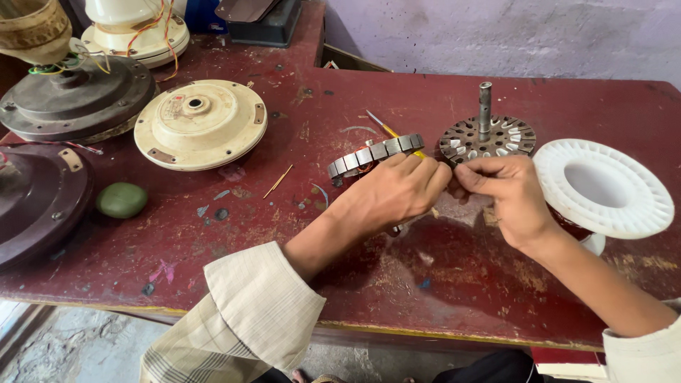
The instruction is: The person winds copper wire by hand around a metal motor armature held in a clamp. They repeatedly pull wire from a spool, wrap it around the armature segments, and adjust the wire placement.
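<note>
- A ring-shaped metal stator core (pixel 374 153) is held tilted on edge above the red desk (pixel 397 284), near the desk's middle; its far segments show, while its near part is hidden behind the left hand.
- The left hand (pixel 397 190) is curled over the core's near rim, fingers pressed together and gripping it.
- The right hand (pixel 507 195) is met fingertip to fingertip with the left; its thumb and forefinger are pinched on something too small to be made out.
- A yellow-handled screwdriver (pixel 386 130) is seen just behind the core, lying on the desk.
- A slotted metal rotor disc with an upright shaft (pixel 486 135) stands just beyond the right hand.
- A white plastic spool (pixel 603 186) rests at the right, close to the right wrist.
- A cream round fan cover (pixel 201 123) lies well to the left, with a dark grey cover (pixel 74 99) beside it.
- A green oval object (pixel 122 200) sits near the desk's left edge.
</note>
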